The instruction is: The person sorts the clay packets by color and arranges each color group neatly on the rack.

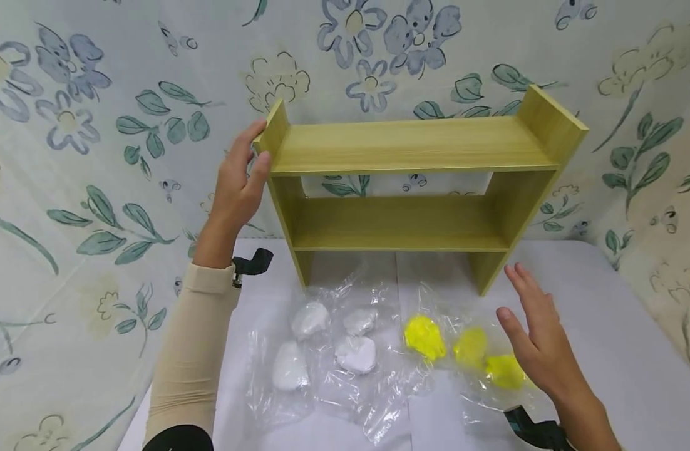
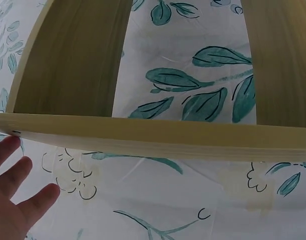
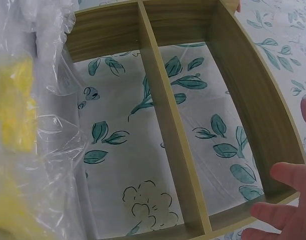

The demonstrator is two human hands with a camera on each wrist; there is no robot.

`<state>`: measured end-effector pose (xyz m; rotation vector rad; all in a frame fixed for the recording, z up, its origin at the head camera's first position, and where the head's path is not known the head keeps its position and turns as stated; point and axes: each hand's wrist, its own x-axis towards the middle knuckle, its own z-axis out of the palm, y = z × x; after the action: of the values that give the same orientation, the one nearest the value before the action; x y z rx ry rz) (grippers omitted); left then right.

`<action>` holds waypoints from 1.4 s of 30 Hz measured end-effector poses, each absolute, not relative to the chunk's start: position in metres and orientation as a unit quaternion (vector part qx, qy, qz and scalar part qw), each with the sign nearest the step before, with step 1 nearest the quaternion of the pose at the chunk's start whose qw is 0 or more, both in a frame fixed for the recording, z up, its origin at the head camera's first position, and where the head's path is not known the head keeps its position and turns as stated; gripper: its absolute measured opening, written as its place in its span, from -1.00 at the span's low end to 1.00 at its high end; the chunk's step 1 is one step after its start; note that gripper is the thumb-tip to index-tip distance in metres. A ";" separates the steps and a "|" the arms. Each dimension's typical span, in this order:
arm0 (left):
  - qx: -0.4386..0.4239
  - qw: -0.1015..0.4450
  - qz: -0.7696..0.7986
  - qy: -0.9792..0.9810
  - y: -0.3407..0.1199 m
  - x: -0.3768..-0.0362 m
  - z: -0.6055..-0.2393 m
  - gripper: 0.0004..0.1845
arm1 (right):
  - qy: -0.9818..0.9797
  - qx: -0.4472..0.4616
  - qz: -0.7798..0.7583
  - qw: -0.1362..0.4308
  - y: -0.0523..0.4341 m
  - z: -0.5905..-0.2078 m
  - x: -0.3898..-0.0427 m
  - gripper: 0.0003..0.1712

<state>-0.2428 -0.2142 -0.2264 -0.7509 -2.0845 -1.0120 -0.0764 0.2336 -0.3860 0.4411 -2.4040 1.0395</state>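
A light wooden shelf unit (image 1: 407,147) with two boards stands on the white table (image 1: 604,326). My left hand (image 1: 253,150) rests with straight fingers against the top of its left side panel; the left wrist view shows the spread fingers (image 2: 12,195) at the shelf's edge (image 2: 142,135). My right hand (image 1: 525,307) hovers open and holds nothing, just in front of the shelf's right leg and over clear bags of yellow lumps (image 1: 471,346). The right wrist view has its fingertips (image 3: 288,175) near the shelf frame (image 3: 168,125), with a yellow bag (image 3: 12,110) at the left.
Several clear bags with white lumps (image 1: 310,319) lie on the table in front of the shelf's left half. A floral cloth (image 1: 97,125) hangs behind and at both sides. Black wrist straps (image 1: 253,262) sit on both forearms.
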 end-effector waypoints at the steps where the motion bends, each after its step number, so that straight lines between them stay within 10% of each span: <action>1: -0.290 0.343 -0.398 -0.800 -0.212 -0.245 -0.226 -0.47 | -0.879 0.161 0.381 0.238 0.234 -0.387 -0.076 -0.24; 42: -0.305 0.463 -0.594 -0.583 -0.159 -0.263 -0.236 -0.65 | -0.919 0.128 0.368 0.067 0.174 -0.442 -0.092 -0.08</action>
<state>-0.2626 -0.1592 -0.2363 -0.7498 -1.4344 -1.4602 -0.0915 0.1737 -0.4418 0.3850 -2.7702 1.1083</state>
